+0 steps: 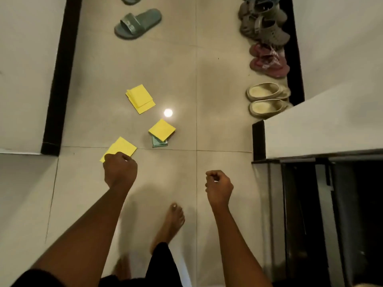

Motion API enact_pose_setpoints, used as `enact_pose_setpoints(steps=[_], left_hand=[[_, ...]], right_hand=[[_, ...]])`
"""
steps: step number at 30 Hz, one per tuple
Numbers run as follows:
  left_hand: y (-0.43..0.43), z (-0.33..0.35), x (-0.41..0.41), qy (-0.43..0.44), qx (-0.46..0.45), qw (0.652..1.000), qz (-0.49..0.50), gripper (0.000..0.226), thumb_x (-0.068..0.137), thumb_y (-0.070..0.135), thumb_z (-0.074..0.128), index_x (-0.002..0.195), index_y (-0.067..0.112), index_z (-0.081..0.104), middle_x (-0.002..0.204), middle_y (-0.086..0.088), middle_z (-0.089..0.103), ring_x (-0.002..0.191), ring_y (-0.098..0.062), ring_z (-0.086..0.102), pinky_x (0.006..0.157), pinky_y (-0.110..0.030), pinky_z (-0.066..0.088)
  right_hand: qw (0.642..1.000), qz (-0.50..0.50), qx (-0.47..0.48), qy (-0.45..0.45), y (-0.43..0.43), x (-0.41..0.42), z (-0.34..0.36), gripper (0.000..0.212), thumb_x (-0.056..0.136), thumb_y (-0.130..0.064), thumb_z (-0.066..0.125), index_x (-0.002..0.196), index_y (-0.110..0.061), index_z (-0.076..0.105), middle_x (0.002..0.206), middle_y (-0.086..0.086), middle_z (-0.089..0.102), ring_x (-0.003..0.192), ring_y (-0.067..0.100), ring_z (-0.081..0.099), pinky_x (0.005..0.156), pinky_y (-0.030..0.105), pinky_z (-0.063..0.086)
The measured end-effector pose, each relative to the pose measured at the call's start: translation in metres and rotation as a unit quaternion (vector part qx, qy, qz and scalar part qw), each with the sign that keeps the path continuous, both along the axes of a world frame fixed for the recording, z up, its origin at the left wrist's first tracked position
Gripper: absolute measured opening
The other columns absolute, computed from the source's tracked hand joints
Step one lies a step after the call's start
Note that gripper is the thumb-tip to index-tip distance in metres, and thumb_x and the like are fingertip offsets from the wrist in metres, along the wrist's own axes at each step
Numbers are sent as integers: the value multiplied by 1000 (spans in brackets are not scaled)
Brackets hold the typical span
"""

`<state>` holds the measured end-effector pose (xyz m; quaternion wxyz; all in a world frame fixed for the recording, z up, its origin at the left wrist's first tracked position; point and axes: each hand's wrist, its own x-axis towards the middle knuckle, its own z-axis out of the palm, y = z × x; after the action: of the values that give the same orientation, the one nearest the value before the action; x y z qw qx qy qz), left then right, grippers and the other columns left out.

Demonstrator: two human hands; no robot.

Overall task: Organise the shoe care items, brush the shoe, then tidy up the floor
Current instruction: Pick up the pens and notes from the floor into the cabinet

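Note:
Yellow sheets lie on the tiled floor in three spots: a small stack (141, 98) farthest from me, one sheet (162, 129) lying on a small green packet (159, 142), and a nearer sheet (122, 148). My left hand (120, 171) is a fist held over the near corner of that nearest sheet and hides it; the sheet looks flat on the floor. My right hand (219, 185) is also a fist with nothing in it, out over bare tile. No brush is in view.
Footwear lines the right wall: beige slides (267, 99), pink shoes (268, 61) and grey clogs (264, 23). Grey-green slides (137, 22) lie at the far middle. A white ledge (323, 129) and a dark cabinet (323, 214) stand on the right. My bare foot (171, 222) is on the floor.

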<state>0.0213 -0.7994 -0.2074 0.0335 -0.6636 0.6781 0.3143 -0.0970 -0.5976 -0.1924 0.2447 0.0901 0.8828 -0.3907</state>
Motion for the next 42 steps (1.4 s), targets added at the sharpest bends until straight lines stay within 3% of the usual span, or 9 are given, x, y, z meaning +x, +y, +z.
enact_pose_setpoints(steps=[3,7,13,16,19,26,34,38,42], left_hand=[[-29,-29,-14,-21,26,999,8,24,88,13,50,104,2,64,120,-19,46,110,-37,50,85,-43,46],[-66,-69,-16,-26,47,999,-5,20,87,13,49,97,5,63,117,-18,47,110,-35,50,83,-42,46],[-123,-137,-5,-23,85,996,-16,15,84,14,54,92,7,64,114,-15,51,105,-32,53,82,-39,48],[-141,-169,7,-37,110,992,-51,18,82,13,59,99,7,62,120,-16,46,112,-31,48,85,-38,44],[-150,-198,20,-46,118,991,-47,25,82,12,60,106,5,61,122,-17,45,115,-32,48,88,-39,44],[-154,-231,35,-60,132,989,-38,32,81,11,60,112,4,56,123,-18,46,117,-33,43,93,-39,39],[-164,-228,41,-60,142,988,-1,32,82,13,60,113,5,56,123,-17,46,118,-33,42,96,-41,39],[-162,-228,48,-55,164,984,29,27,80,13,60,107,6,59,120,-16,47,115,-32,45,96,-42,42],[-160,-233,55,-24,189,981,40,26,77,12,60,101,5,61,115,-15,55,110,-32,51,91,-41,46]], right_hand=[[998,27,20,-45,-37,-29,-38,28,83,-3,53,71,-26,63,77,4,68,70,24,65,67,41,58],[990,-13,6,-143,-101,-52,-79,17,87,-3,53,74,-10,62,69,8,59,50,15,52,45,25,48],[970,-25,33,-240,-178,-66,-163,17,83,-5,59,67,-5,56,67,9,55,51,18,53,50,29,51],[978,3,77,-192,-200,-73,-210,21,82,-18,65,71,0,60,81,17,60,71,32,63,73,43,56],[982,14,116,-149,-213,-80,-239,50,85,-36,65,107,8,60,111,22,63,108,37,59,92,42,48],[986,-7,115,-124,-237,-87,-268,63,81,-30,73,127,-2,42,128,13,51,119,28,51,84,31,46],[1000,26,9,-8,-255,-62,-245,28,81,-25,71,104,-10,64,93,2,65,86,18,59,74,23,44],[994,56,-57,-80,-258,-9,-237,17,77,-36,74,83,-33,59,82,-11,64,87,22,65,78,48,55],[979,87,-40,-179,-256,50,-254,25,65,-46,77,77,-31,61,81,-2,68,83,27,68,73,54,55]])
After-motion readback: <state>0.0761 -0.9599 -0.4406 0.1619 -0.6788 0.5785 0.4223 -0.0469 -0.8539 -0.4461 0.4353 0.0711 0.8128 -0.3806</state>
